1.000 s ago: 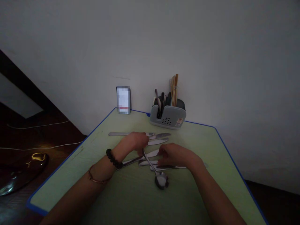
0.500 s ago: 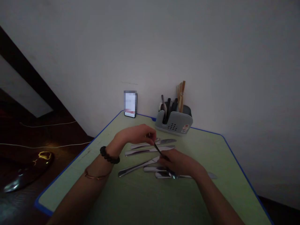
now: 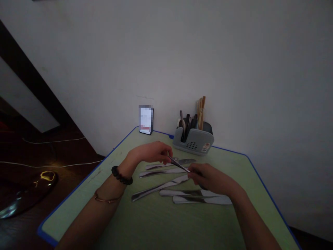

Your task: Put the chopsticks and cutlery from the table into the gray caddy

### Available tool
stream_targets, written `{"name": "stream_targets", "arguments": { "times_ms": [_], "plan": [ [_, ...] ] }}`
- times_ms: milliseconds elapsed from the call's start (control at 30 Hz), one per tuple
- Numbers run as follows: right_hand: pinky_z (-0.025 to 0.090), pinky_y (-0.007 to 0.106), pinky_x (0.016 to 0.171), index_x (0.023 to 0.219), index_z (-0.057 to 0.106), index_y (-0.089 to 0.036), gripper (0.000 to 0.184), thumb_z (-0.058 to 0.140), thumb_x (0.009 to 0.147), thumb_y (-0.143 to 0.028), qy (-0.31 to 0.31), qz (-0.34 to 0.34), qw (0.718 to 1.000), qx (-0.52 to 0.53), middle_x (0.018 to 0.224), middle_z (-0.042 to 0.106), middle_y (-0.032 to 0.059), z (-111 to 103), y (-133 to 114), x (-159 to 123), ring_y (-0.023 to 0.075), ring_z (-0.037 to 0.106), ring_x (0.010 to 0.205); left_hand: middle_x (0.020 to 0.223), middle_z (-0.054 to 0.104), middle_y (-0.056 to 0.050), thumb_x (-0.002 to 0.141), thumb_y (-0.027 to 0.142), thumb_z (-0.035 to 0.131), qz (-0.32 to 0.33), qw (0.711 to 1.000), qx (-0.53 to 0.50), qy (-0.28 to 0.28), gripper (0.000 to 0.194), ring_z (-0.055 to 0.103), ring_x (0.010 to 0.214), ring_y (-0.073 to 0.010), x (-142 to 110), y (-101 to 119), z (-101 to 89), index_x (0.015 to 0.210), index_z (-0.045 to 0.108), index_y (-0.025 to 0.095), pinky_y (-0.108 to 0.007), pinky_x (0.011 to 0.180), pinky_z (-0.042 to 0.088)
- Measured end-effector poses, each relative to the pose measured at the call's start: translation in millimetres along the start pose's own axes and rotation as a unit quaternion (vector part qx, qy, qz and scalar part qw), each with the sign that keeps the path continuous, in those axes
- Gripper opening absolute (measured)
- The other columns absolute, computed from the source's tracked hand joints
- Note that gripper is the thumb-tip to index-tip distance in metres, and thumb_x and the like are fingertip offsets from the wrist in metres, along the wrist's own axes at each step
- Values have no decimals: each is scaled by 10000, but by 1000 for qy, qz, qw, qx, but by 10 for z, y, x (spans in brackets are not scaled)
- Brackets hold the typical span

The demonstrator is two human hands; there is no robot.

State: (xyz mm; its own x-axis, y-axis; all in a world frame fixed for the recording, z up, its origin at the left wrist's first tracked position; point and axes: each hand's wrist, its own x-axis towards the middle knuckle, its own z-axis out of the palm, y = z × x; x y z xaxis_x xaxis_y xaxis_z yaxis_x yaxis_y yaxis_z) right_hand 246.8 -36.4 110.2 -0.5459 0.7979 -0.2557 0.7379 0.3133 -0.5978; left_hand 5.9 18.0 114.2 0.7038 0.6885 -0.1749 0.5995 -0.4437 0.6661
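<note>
A thin metal spoon (image 3: 179,164) slants between my hands above the table, its bowl end hidden by my right fingers. My left hand (image 3: 156,152), with a dark bead bracelet on the wrist, is pinched on the handle's upper end. Lower and to the right, my right hand (image 3: 208,177) is closed around the other end. Beneath them several metal table knives lie roughly side by side: one knife (image 3: 158,188) slants at the left, another knife (image 3: 203,200) is nearest me, and a further knife (image 3: 158,172) lies behind. Part of another spoon (image 3: 174,159) shows near my left fingertips.
A grey cutlery holder (image 3: 194,141) with dark-handled utensils and wooden chopsticks (image 3: 201,113) stands at the back of the pale green table (image 3: 125,227). A lit phone (image 3: 146,119) leans against the wall. White cables (image 3: 65,162) cross the floor at left.
My right hand has shifted right and turned, and the spoon lies at a flatter slant. Its rounded end, seen below my right hand before, is hidden now. The view has tilted slightly up.
</note>
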Motion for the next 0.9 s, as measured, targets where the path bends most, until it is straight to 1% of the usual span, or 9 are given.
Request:
{"name": "stream_targets", "arguments": {
  "times_ms": [100,267,467,567,667,767,900],
  "plan": [
    [346,229,522,698,513,-186,242,429,889,-308,-3,5,1000,-5,585,533,-23,-9,-3,-10,106,468,516,774,704,-28,839,261,574,-10,1000,0,-15,157,632,701,-136,0,-35,-5,925,632,143,-205,595,420],
    [363,233,533,747,560,-180,259,414,895,-334,-8,6,1000,5,578,564,-18,-22,-21,-14,109,482,510,815,712,-32,835,239,573,-17,1000,4,-12,165,636,735,-135,-13,-5,-24,951,642,146,-205,629,434],
    [377,243,566,768,607,-168,289,419,893,-349,-23,4,1000,8,571,575,-8,-16,-20,-5,123,507,525,818,711,-24,820,216,594,-14,999,44,-12,181,624,733,-136,-7,12,-17,976,662,157,-210,632,422],
    [377,242,565,796,605,-170,265,423,894,-335,-20,5,1000,13,565,577,-13,9,-23,13,122,496,510,811,710,-19,813,227,609,-15,999,43,-7,154,623,736,-136,-2,4,-14,940,662,159,-210,634,420],
    [387,242,574,828,603,-169,257,425,898,-342,-10,-6,999,32,569,567,-16,34,-34,39,128,504,531,766,696,-16,821,252,605,-17,1000,13,-5,122,620,700,-129,-10,-1,-25,869,638,145,-203,610,423],
    [380,235,555,859,593,-170,257,422,908,-355,-5,-19,999,47,571,545,-25,43,-52,57,126,500,531,721,679,-16,837,317,592,-11,1000,-18,2,180,618,669,-128,-26,-5,-44,826,612,139,-206,599,431],
    [360,228,532,867,577,-181,238,411,917,-344,4,-28,999,46,549,502,-47,36,-68,58,112,472,504,721,669,-12,837,381,590,-2,1000,-8,12,237,604,663,-125,-39,8,-61,827,613,145,-207,589,414]
  ]
}}
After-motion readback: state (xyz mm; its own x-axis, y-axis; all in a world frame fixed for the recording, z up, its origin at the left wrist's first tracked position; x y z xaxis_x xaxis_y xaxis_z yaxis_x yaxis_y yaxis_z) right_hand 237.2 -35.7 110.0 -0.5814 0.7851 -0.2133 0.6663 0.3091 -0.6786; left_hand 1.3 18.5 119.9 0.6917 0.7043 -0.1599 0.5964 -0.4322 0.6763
